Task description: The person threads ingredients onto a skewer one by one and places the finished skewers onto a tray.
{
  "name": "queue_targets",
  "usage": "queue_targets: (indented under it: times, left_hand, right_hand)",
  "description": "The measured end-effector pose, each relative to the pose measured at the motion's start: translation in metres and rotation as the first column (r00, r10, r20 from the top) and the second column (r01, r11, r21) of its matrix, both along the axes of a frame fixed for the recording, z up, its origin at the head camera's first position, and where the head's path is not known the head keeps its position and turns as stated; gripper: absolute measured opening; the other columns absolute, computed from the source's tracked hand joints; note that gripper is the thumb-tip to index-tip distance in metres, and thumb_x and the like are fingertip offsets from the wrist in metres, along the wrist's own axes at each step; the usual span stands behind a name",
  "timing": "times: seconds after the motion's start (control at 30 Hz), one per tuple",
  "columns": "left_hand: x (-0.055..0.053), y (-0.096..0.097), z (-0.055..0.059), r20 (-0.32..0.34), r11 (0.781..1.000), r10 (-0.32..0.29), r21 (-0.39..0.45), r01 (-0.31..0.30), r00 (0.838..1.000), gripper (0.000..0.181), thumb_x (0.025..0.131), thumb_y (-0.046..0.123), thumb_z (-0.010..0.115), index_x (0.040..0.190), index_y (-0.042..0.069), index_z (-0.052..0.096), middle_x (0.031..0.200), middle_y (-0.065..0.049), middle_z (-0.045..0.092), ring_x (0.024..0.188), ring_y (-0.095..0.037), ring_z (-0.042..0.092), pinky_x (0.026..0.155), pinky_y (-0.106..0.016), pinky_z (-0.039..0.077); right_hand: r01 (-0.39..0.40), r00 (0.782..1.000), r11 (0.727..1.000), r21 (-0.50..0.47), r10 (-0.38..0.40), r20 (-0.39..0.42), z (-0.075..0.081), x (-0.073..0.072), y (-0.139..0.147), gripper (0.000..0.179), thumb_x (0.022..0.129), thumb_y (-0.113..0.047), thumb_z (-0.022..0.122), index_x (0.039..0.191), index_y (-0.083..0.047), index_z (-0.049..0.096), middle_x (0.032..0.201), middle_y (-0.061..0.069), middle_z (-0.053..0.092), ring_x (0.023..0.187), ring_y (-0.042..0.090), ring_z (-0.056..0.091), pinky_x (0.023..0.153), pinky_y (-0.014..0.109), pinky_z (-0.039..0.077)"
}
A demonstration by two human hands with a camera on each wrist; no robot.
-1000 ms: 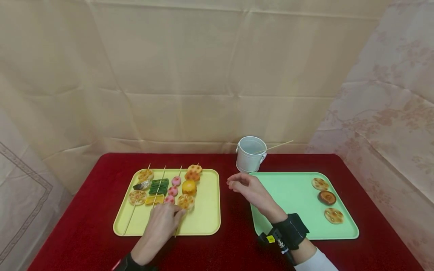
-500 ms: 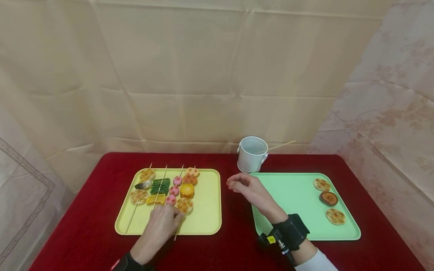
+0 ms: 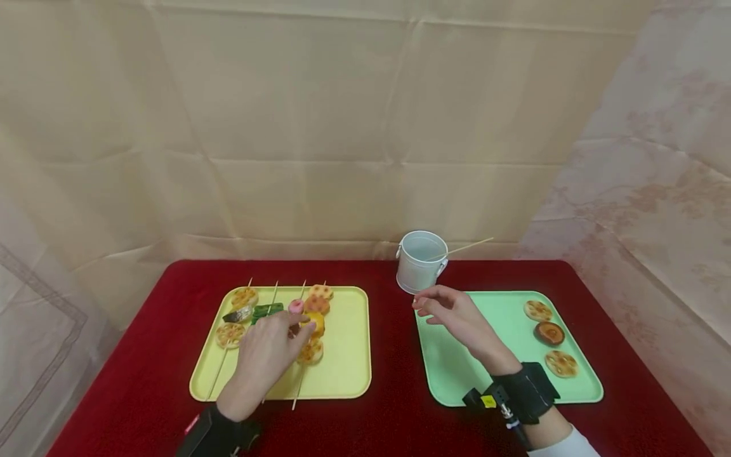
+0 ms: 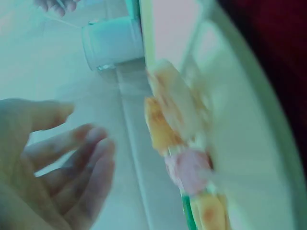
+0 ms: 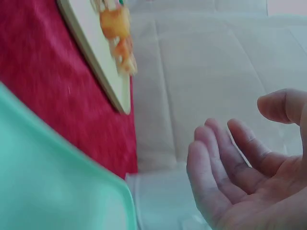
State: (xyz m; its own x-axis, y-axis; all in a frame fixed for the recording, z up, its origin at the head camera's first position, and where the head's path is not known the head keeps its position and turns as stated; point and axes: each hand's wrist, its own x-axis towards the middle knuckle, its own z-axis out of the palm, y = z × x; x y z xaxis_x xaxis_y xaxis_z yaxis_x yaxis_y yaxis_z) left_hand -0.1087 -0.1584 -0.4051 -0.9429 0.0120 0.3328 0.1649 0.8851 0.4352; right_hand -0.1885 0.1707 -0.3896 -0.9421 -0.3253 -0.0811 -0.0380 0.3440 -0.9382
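My left hand [image 3: 268,349] hovers over the yellow tray [image 3: 345,374], fingers loosely bent; the left wrist view shows nothing between thumb and fingers. Skewers of toy food lie side by side on that tray. Closest to the hand is the rightmost skewer, with a lotus root slice [image 3: 311,353], a yellow piece [image 3: 317,324] and orange pieces [image 3: 317,304]; its bare stick [image 3: 298,387] overhangs the front rim. Pink balls [image 3: 296,306] and green pieces [image 3: 267,310] are partly hidden by the hand. My right hand [image 3: 462,320] holds nothing, relaxed above the green tray's left side.
On the green tray [image 3: 491,393], a lotus root slice [image 3: 538,310], a mushroom slice [image 3: 549,333] and another lotus root slice [image 3: 562,364] line the right side. Behind it stands a white bucket [image 3: 415,271] with a thin stick [image 3: 474,244] leaning out. A red cloth covers the table.
My left hand has let go of the rightmost skewer's stick and risen away from it, over the other skewers. My right hand has shifted right, over the green tray.
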Motion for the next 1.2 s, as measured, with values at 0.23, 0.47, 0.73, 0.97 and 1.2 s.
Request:
queue_targets:
  times: [0.23, 0.47, 0.73, 0.97, 1.2]
  left_hand:
    - [-0.017, 0.020, 0.002, -0.093, 0.972, -0.002, 0.236, 0.024, 0.996, 0.030, 0.093, 0.018, 0.078, 0.120, 0.008, 0.077, 0.093, -0.006, 0.073, 0.081, -0.025, 0.070, 0.066, -0.038, 0.053]
    - [-0.027, 0.036, 0.000, -0.039, 0.918, -0.005, 0.397, 0.020, 0.999, 0.035, 0.093, 0.017, 0.076, 0.126, 0.005, 0.073, 0.100, -0.008, 0.072, 0.088, -0.027, 0.071, 0.085, -0.045, 0.055]
    - [-0.040, 0.054, -0.004, -0.013, 0.925, -0.037, 0.377, 0.039, 0.999, 0.031, 0.093, 0.021, 0.075, 0.121, 0.007, 0.076, 0.102, -0.010, 0.072, 0.093, -0.031, 0.070, 0.080, -0.043, 0.052]
    - [-0.039, 0.059, -0.012, -0.049, 0.922, -0.064, 0.379, 0.078, 0.997, 0.027, 0.092, 0.015, 0.074, 0.117, 0.004, 0.077, 0.101, -0.010, 0.072, 0.089, -0.028, 0.071, 0.076, -0.037, 0.056]
    - [-0.039, 0.062, -0.013, -0.119, 0.897, -0.044, 0.433, 0.091, 0.992, 0.021, 0.093, 0.013, 0.073, 0.112, 0.006, 0.079, 0.105, -0.007, 0.073, 0.091, -0.025, 0.070, 0.074, -0.039, 0.058]
  right_hand:
    - [0.200, 0.969, 0.975, 0.098, -0.181, -0.171, 0.009, -0.018, 0.038, 0.037, 0.105, -0.033, 0.063, 0.120, 0.000, 0.068, 0.101, 0.015, 0.074, 0.089, 0.029, 0.069, 0.077, 0.029, 0.059]
    - [0.428, 0.856, 0.888, 0.165, -0.340, -0.390, 0.009, -0.052, 0.049, 0.049, 0.103, -0.044, 0.062, 0.128, -0.003, 0.066, 0.104, 0.018, 0.076, 0.088, 0.030, 0.070, 0.067, 0.021, 0.053]
    - [0.525, 0.751, 0.842, 0.122, -0.391, -0.531, 0.012, -0.072, 0.044, 0.034, 0.103, -0.031, 0.063, 0.114, -0.001, 0.073, 0.100, 0.019, 0.076, 0.086, 0.032, 0.065, 0.071, 0.038, 0.046]
    - [0.602, 0.659, 0.797, 0.040, -0.468, -0.589, 0.013, -0.061, 0.047, 0.029, 0.104, -0.026, 0.061, 0.108, -0.001, 0.075, 0.096, 0.017, 0.076, 0.084, 0.026, 0.066, 0.066, 0.026, 0.043]
    - [0.612, 0.537, 0.779, -0.139, -0.538, -0.650, 0.032, -0.032, 0.054, 0.028, 0.104, -0.025, 0.063, 0.111, 0.000, 0.072, 0.097, 0.015, 0.075, 0.079, 0.002, 0.060, 0.069, 0.010, 0.046]
